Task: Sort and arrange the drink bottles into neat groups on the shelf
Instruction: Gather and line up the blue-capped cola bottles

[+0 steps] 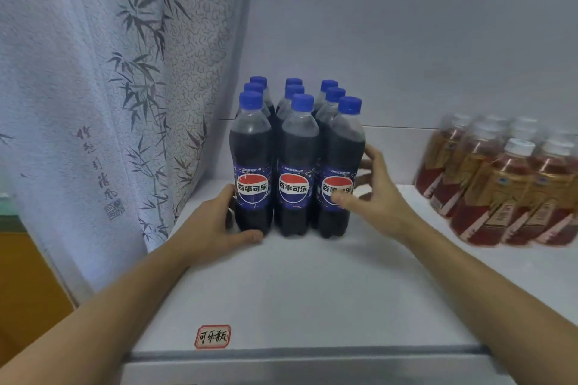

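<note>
Several dark cola bottles (295, 166) with blue caps and blue labels stand upright in a tight block of three rows at the back left of the white shelf (312, 291). My left hand (219, 225) curls around the base of the front left bottle, thumb along its foot. My right hand (372, 184) wraps the block's right side: the thumb presses the front right bottle's label and the fingers reach behind it. Both forearms come in from the lower corners.
A group of several amber tea bottles (500, 184) with white caps stands at the right, apart from the cola. A red-bordered label sticker (212, 336) sits at the shelf's front edge. A bamboo-print curtain (109, 103) hangs at the left.
</note>
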A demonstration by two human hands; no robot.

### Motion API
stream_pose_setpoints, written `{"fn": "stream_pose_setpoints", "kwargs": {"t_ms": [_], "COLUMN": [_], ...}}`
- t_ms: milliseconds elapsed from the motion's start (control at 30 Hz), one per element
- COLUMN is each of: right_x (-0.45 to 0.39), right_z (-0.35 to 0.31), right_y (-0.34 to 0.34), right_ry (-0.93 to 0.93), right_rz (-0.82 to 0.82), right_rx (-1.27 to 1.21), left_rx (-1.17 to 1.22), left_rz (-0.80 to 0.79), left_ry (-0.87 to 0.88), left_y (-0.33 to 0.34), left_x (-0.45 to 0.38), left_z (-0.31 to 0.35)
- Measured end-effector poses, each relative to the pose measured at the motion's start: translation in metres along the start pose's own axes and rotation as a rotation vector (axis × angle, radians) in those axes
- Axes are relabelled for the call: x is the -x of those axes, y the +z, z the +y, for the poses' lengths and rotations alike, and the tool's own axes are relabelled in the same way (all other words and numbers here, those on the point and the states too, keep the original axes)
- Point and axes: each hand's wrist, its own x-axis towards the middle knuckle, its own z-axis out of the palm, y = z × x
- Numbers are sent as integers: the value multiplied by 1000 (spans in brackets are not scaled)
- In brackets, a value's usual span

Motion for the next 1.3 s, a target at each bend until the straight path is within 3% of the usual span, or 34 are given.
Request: {"fn": "stream_pose_setpoints", "kwargs": {"t_ms": [233,900,1200,1300], "right_x": [12,13,12,13], "right_z": [21,25,25,27], "right_y": [18,23,24,19], "right_ry": [105,84,75,66], "right_rz": [-36,-44,-58,-91], "right_rx": [-1,2,23,28], "left_rx": [6,44,75,232], "left_rz": [-8,-19,-23,19], "left_ry": [-3,46,-18,-100], "left_y": [1,-5,-3,-6], "left_x": [-2,3,2,3], "left_z": [-2,1,-2,0]}}
